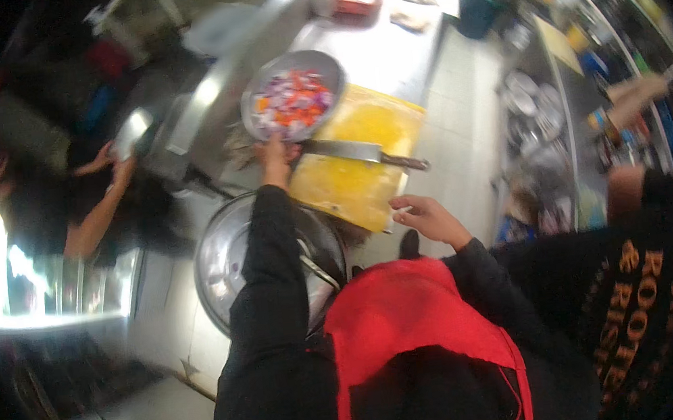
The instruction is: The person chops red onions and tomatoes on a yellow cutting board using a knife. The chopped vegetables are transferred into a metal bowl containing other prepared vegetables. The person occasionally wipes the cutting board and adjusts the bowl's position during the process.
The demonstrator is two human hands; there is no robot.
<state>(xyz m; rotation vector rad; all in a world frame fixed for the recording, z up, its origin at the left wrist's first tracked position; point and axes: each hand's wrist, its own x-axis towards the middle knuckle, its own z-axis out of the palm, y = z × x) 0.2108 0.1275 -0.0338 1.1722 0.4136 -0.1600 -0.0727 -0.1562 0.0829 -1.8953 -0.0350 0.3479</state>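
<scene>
My left hand (276, 155) is at the near rim of a round metal bowl (331, 74), its fingers on the edge. Chopped red, orange and purple-white vegetables (295, 98) lie in the bowl. To the right of that hand, a large knife (346, 150) with a brown handle lies across a yellow cutting board (341, 194), blade towards the bowl. Near the board's lower right corner, my right hand (422, 217) has its fingers bent, with a small whitish thing (402, 210) at the fingertips; what it is cannot be told.
Beneath my left arm stands a large round metal vessel (221, 270). A container with red contents (353, 5) is farther along the steel counter (351, 50). One person's hands hold a shiny object (134, 132) at left; another person in black stands close at right. Dishes (523, 95) fill a side counter.
</scene>
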